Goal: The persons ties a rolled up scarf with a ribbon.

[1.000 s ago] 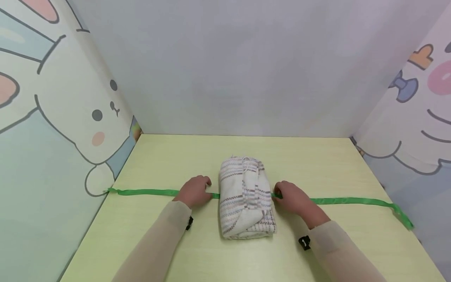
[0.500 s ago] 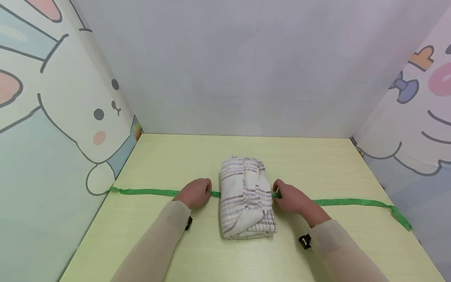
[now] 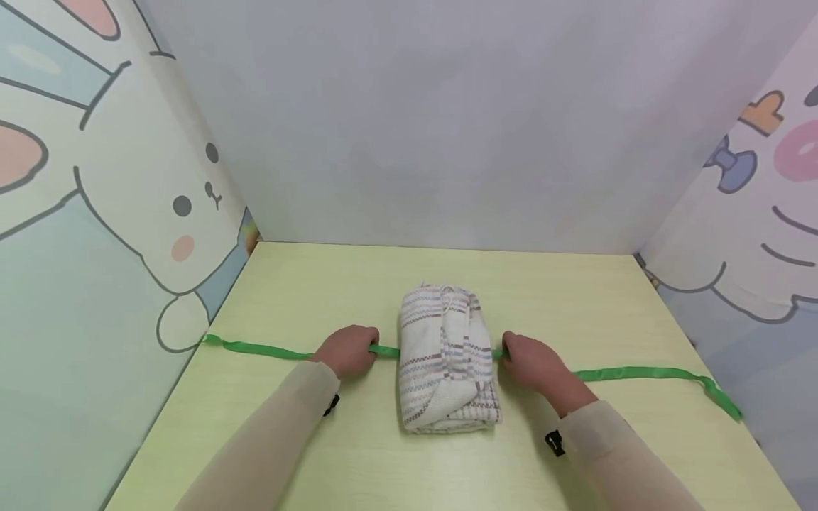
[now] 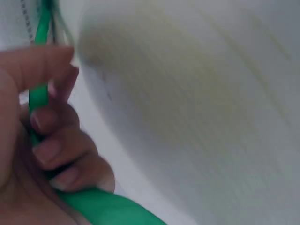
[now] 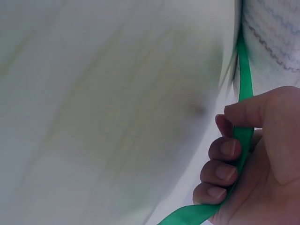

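A folded white cloth (image 3: 422, 369) with striped patterns lies in the middle of the table. A green ribbon (image 3: 639, 372) runs crosswise and passes out of sight beneath the cloth, showing on both sides of it. Just left of the cloth, my left hand (image 3: 348, 353) grips the ribbon; in the left wrist view the ribbon (image 4: 110, 208) passes through its curled fingers. My right hand (image 3: 533, 362) holds the ribbon close to the cloth's right side. In the right wrist view its thumb and curled fingers close round the ribbon (image 5: 243, 79).
The pale yellow table (image 3: 332, 277) meets a plain grey back wall (image 3: 447, 128). Cartoon-printed side walls stand left and right, the left one bearing a rabbit (image 3: 147, 184). The ribbon's right end (image 3: 725, 403) lies near the table's right edge, its left end (image 3: 214, 340) near the left edge.
Both hands have tightened their fingers on the ribbon. The left hand has shifted slightly left and the right hand slightly right. The cloth has stayed in place.
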`<state>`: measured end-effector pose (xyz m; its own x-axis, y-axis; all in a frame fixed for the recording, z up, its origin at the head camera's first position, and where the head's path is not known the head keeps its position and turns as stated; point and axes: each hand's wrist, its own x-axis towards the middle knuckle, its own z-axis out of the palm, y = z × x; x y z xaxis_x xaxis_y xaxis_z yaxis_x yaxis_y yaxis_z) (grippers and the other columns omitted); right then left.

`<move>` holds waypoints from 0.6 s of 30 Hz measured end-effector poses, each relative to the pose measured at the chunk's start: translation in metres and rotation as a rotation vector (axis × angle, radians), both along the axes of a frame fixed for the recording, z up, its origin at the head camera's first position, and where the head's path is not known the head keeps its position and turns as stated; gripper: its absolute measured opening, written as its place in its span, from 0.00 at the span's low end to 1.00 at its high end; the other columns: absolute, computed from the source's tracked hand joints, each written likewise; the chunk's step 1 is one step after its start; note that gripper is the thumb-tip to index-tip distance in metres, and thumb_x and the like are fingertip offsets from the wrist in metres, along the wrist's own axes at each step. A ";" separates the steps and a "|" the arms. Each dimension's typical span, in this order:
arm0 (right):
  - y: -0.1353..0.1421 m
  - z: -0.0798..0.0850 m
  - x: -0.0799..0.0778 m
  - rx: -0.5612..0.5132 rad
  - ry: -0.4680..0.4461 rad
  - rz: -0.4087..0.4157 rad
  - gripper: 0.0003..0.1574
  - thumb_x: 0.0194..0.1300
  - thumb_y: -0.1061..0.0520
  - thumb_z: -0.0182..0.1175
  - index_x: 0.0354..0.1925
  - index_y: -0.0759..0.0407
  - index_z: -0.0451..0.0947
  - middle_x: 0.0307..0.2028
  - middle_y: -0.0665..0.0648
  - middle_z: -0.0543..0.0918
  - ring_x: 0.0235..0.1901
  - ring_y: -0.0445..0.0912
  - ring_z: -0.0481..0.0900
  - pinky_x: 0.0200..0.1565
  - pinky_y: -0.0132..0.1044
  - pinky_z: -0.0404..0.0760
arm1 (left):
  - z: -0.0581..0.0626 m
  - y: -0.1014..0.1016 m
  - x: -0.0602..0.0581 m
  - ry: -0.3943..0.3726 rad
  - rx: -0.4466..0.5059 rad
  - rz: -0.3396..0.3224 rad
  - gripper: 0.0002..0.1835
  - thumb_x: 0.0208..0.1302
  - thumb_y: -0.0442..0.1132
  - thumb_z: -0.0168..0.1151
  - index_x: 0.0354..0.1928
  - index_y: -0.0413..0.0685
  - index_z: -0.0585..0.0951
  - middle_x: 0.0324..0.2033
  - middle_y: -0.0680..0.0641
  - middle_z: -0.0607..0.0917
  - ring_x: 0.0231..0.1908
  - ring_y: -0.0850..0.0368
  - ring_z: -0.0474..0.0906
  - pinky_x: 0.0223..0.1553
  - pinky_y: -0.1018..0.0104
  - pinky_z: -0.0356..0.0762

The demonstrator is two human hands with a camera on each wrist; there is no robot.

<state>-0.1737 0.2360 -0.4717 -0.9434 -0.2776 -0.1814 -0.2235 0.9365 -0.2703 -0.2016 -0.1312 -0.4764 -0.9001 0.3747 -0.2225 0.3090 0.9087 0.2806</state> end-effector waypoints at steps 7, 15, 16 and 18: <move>0.004 -0.001 -0.002 0.105 0.069 -0.012 0.06 0.76 0.63 0.51 0.37 0.61 0.70 0.27 0.57 0.74 0.25 0.52 0.74 0.28 0.49 0.76 | 0.004 0.000 0.003 0.150 -0.185 0.028 0.03 0.68 0.31 0.63 0.40 0.46 0.80 0.28 0.48 0.82 0.31 0.51 0.82 0.33 0.55 0.82; 0.000 0.001 -0.006 -0.002 0.111 -0.120 0.06 0.76 0.61 0.51 0.42 0.64 0.73 0.29 0.58 0.76 0.26 0.51 0.74 0.29 0.47 0.76 | -0.001 0.005 -0.002 0.154 -0.022 0.138 0.07 0.74 0.40 0.58 0.46 0.49 0.84 0.35 0.51 0.85 0.38 0.53 0.84 0.38 0.56 0.81; -0.001 0.000 -0.006 -0.014 0.109 -0.131 0.07 0.77 0.61 0.50 0.42 0.63 0.73 0.29 0.57 0.76 0.26 0.50 0.73 0.29 0.46 0.75 | -0.002 0.006 -0.002 0.156 0.011 0.151 0.08 0.75 0.41 0.58 0.46 0.49 0.84 0.36 0.51 0.85 0.38 0.53 0.84 0.39 0.56 0.81; -0.003 0.000 -0.007 -0.046 0.100 -0.146 0.09 0.78 0.59 0.49 0.43 0.64 0.73 0.30 0.57 0.76 0.27 0.50 0.73 0.31 0.46 0.75 | -0.002 0.008 -0.003 0.155 0.073 0.174 0.09 0.77 0.43 0.56 0.46 0.50 0.84 0.36 0.52 0.85 0.39 0.54 0.83 0.40 0.55 0.81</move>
